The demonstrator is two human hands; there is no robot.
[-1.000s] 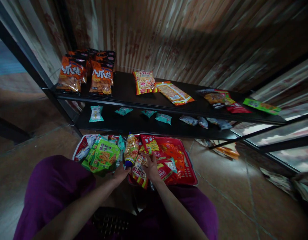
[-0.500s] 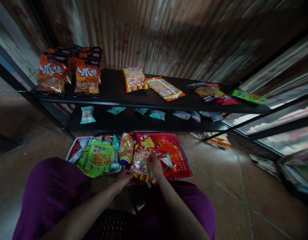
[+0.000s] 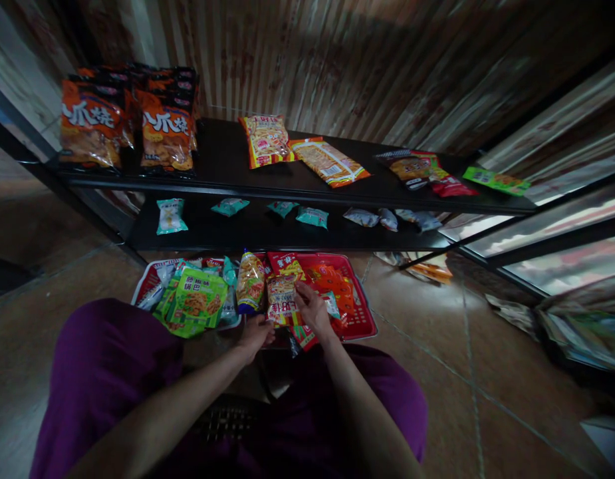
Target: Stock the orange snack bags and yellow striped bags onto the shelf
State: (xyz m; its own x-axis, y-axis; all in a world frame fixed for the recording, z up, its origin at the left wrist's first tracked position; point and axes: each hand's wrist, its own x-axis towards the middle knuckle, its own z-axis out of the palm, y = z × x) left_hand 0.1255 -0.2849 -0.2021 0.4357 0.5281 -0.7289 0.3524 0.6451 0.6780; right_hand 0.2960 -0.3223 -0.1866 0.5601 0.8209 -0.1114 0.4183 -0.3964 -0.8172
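A yellow, red and white snack bag (image 3: 281, 301) is held between my two hands above the red basket (image 3: 368, 324). My right hand (image 3: 312, 309) is closed on its right edge. At its lower left corner, my left hand (image 3: 257, 334) pinches with bent fingers. Just left of this bag stands a blue-ended snack bag (image 3: 250, 285), and behind it lies a red and yellow packet (image 3: 286, 264). Orange packets (image 3: 333, 283) fill the basket's right side. Green snack bags (image 3: 197, 301) are heaped in a white-rimmed basket (image 3: 136, 287) on the left.
A black shelf unit (image 3: 217, 163) stands in front of me. Orange and black snack bags (image 3: 92, 126) are stacked upper left; a yellow-red bag (image 3: 267, 141) lies mid-shelf. Small teal packets (image 3: 312, 217) lie on the lower shelf. Papers (image 3: 511, 314) are on the floor at right.
Both hands have moved the snack bag forward, away from my lap, and its front now looks foreshortened. The whole view has shifted slightly, so the shelf sits higher in the picture.
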